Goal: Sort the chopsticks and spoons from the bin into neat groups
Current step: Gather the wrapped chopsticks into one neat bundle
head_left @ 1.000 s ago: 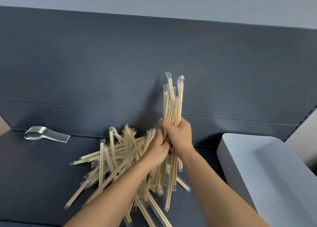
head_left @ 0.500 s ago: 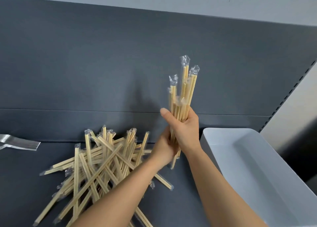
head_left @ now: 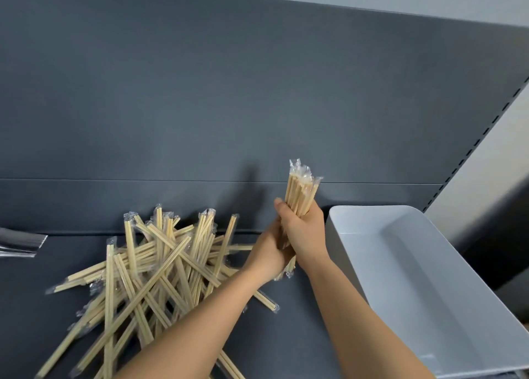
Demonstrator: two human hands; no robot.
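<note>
Wrapped chopstick bundle (head_left: 300,195): upright over shelf (head_left: 286,335) right-centre, right hand (head_left: 306,235) and left hand (head_left: 267,257) clenched round it. Chopstick pile (head_left: 160,264) centre-left: crisscrossed, unsorted. Wrapped utensil (head_left: 20,244), likely spoon: left edge. White bin (head_left: 372,207): right edge, nothing visible inside. Judged under half done.

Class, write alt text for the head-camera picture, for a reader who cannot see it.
The right hand, above the left hand, grips a roughly upright bundle of wrapped chopsticks over a dark shelf. A loose pile of chopsticks lies to the left, and a white bin sits to the right.
</note>
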